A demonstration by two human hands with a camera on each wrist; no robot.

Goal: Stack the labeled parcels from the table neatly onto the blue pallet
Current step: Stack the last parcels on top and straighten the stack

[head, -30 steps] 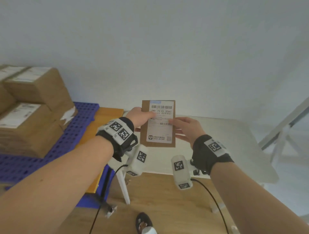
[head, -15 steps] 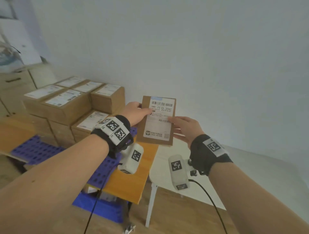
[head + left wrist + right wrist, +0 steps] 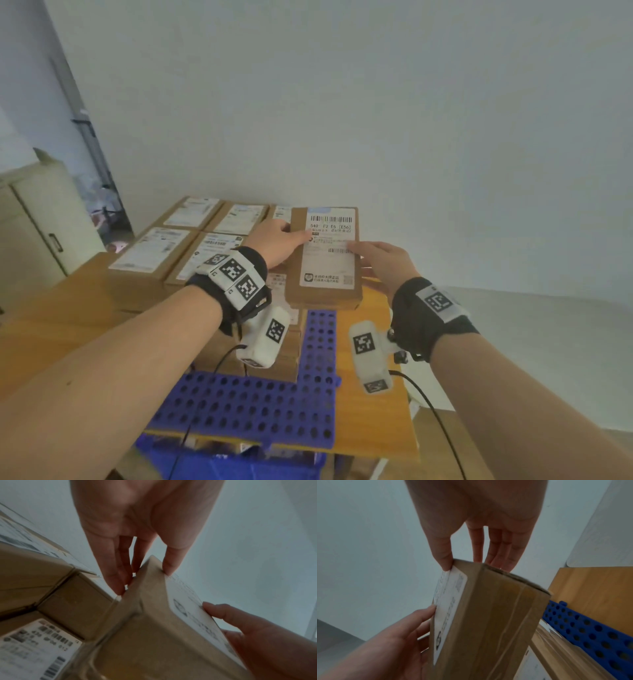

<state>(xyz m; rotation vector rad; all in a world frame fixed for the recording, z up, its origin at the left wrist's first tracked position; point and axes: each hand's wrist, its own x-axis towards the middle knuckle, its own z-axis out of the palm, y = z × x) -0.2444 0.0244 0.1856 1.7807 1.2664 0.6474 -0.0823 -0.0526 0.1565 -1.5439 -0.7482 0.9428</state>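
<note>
I hold a brown labeled parcel [image 3: 323, 257] flat in the air, label up. My left hand [image 3: 281, 236] grips its left edge and my right hand [image 3: 373, 260] grips its right edge, thumbs on the label and fingers underneath. The parcel hangs over the right part of the blue pallet [image 3: 260, 407], beside a stack of labeled parcels [image 3: 181, 240] standing on it. The left wrist view shows the parcel [image 3: 154, 635] pinched by my left hand [image 3: 145, 580], close to the stack [image 3: 51, 588]. In the right wrist view my right hand [image 3: 474, 563] pinches the parcel [image 3: 488, 622] above the pallet [image 3: 590, 628].
The pallet lies on an orange wooden board [image 3: 51, 325] with a blue crate [image 3: 239, 469] below its front. A white table [image 3: 548, 325] stands to the right. A beige cabinet [image 3: 34, 222] stands at the left. The pallet's front and right strips are bare.
The view has swung left from the white table to the pallet. Both hands have carried the parcel over the pallet's right side, beside the stack. Their grip is the same.
</note>
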